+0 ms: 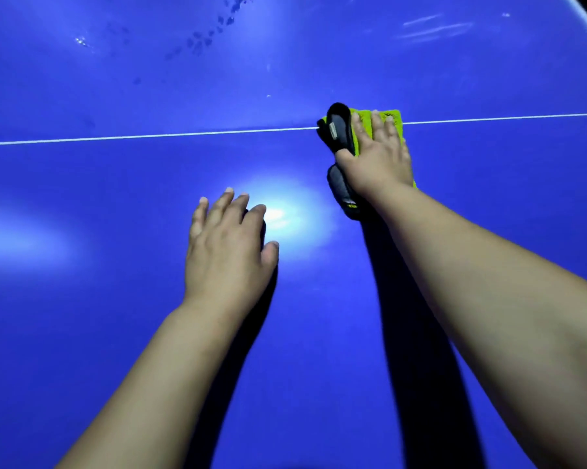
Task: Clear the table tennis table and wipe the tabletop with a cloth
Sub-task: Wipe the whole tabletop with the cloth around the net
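cloth (394, 118) under right hand (377, 159), lengthwise near-to-far

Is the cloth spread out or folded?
Folded: the cloth is a compact pad under the right hand, pressed on the tabletop.

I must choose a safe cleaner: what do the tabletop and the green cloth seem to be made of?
Tabletop: probably a hard board with smooth, glossy blue paint, since lamp glare reflects on it. Cloth: seems soft, fuzzy microfibre in bright green, with a black-grey edge that looks like padded fabric. The exact fibre cannot be told.
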Tool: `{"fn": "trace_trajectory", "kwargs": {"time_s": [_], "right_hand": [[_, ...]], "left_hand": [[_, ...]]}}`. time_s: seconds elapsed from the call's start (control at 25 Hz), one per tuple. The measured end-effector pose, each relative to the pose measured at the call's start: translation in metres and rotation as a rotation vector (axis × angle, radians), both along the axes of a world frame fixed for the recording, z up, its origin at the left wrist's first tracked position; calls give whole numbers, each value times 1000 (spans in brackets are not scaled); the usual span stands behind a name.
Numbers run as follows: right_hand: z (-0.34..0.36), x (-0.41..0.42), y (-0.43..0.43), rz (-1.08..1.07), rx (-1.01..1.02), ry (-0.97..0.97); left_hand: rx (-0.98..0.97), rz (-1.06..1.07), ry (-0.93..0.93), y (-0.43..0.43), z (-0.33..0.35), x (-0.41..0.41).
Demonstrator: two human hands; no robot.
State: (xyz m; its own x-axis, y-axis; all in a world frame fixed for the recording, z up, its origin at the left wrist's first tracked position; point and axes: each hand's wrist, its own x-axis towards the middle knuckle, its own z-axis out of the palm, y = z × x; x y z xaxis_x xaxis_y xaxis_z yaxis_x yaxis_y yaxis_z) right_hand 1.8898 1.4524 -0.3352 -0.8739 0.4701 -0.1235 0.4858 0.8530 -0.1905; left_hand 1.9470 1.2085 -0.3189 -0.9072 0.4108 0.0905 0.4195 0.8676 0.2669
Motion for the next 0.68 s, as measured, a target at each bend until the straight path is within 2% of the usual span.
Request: {"fn": "trace_trajectory", "kwargs": {"time_s": [0.2, 0.68], "right_hand": [[5, 41, 1, -18, 17, -64], [12, 187, -154, 463, 62, -117]], "left_hand": [[-29, 34, -42, -15, 6, 23], [-55, 144, -123, -129, 21, 144]]}}
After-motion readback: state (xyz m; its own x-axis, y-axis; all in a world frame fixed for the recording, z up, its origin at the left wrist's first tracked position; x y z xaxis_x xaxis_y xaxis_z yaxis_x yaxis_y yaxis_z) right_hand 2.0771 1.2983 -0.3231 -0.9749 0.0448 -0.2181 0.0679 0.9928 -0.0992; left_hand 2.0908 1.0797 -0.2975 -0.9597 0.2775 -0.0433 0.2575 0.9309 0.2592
